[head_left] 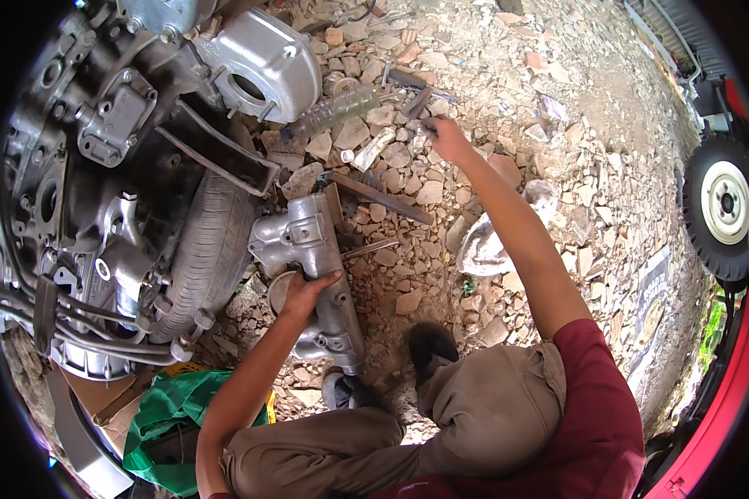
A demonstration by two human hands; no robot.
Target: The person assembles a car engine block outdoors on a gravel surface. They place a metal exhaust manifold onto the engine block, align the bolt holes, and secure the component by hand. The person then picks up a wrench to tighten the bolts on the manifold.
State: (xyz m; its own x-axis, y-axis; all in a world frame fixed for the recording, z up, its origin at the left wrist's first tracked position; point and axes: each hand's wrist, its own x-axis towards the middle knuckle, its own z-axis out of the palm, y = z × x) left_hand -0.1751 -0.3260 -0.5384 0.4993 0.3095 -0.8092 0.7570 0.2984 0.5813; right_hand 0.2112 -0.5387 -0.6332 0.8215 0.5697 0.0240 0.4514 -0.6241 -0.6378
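Casting [346, 320] gripped by left hand [306, 296] | right hand [448, 140]: grasp unclear | tyre [210, 249], bottle [334, 113] nearby

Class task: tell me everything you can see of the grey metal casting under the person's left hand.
The grey metal casting is long and looks metallic, dull silver, with branching stubs and raised bosses along its left side and a straighter right edge. It lies lengthwise, its lower end slanting toward the person's left shoe, right of the tyre. The left hand touches its middle; its underside is hidden.

The tubular casting [341, 312] is dull, slightly rough metal, the bottle [341, 110] probably glossy plastic.
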